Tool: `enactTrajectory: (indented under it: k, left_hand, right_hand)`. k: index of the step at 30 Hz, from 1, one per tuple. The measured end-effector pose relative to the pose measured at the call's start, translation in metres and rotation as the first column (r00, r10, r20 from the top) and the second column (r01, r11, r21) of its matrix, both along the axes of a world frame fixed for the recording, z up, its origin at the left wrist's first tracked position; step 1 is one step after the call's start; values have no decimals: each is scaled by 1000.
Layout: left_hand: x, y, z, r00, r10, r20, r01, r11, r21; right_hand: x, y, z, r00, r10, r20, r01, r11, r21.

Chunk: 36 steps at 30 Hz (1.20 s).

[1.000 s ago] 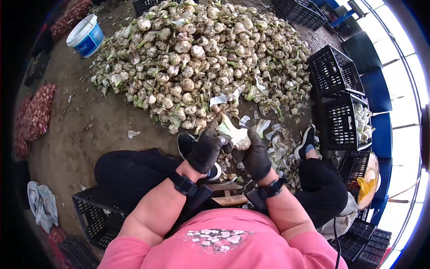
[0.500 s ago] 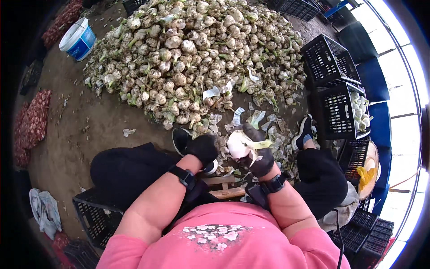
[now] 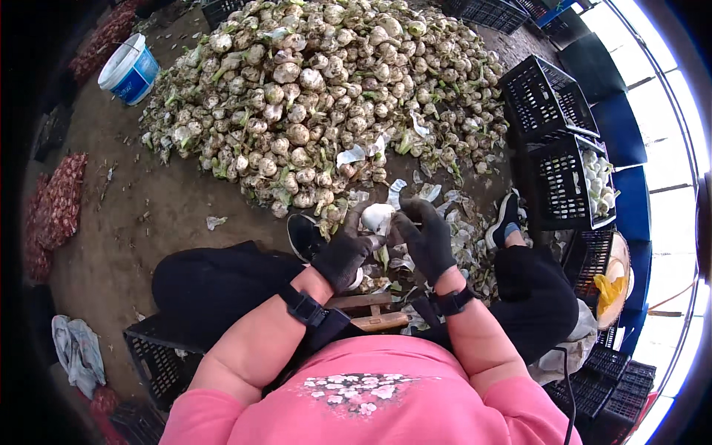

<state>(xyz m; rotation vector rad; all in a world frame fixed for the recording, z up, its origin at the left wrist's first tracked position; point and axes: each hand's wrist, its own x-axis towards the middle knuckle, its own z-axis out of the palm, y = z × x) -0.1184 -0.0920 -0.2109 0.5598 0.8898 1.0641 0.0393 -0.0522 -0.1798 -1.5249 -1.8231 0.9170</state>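
Both dark-gloved hands meet in front of my lap around a peeled white garlic bulb (image 3: 378, 218). My left hand (image 3: 343, 254) curls round its left side, fingers closed on it. My right hand (image 3: 427, 243) grips it from the right; its fingertips are partly hidden. Loose pale skins and leafy scraps (image 3: 452, 237) lie on the ground below and right of the hands. Just beyond them rises a large heap of soiled garlic bulbs (image 3: 319, 96) with green stalks.
Black crates stand at right, one holding white bulbs (image 3: 597, 182), near a straw hat (image 3: 621, 263) with yellow cloth. A white-and-blue bucket (image 3: 127, 74) and red mesh sacks (image 3: 59, 204) are left. A crate (image 3: 152, 363) sits by my left leg, a wooden piece (image 3: 374, 320) between my legs.
The bulb has turned and lost its long leafy outer layers, now looking round and white. My left hand has come back up onto it since half a second ago.
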Motion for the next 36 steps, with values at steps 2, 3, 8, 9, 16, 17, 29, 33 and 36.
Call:
enactTrajectory:
  k: [2,3,8,9,16,17,29,33,36]
  left_hand:
    - [1,0,-7,973,-4,-229,35,991,131]
    - [3,-1,-10,897,-4,-441,109,971,213]
    - [-2,-2,-11,897,-25,-441,96,986,139]
    - [-4,-2,-10,887,-55,-458,112,989,97]
    - [0,-2,-11,991,7,131,-15,998,55]
    - [4,-3,-12,993,-4,118,-1,999,48]
    - [-8,-4,15,974,-75,212,84,996,-31]
    - [-2,-3,15,889,-112,445,160,985,-71]
    - [0,2,0,994,95,-44,-95,995,10]
  right_hand:
    - [-1,1,8,978,114,177,-114,993,-7]
    - [-1,1,10,898,172,404,-178,984,-24]
    - [5,9,-9,901,278,334,-321,944,79]
    - [9,12,-18,895,270,354,-297,955,23]
    - [19,6,-36,928,-301,-222,174,873,-455]
    - [18,4,-30,921,-258,-291,123,903,-411]
    - [23,16,-72,973,-109,-203,-1,879,-477]
    - [25,14,-72,999,13,33,-15,999,46]
    - [26,10,-38,952,-223,-208,140,925,-354]
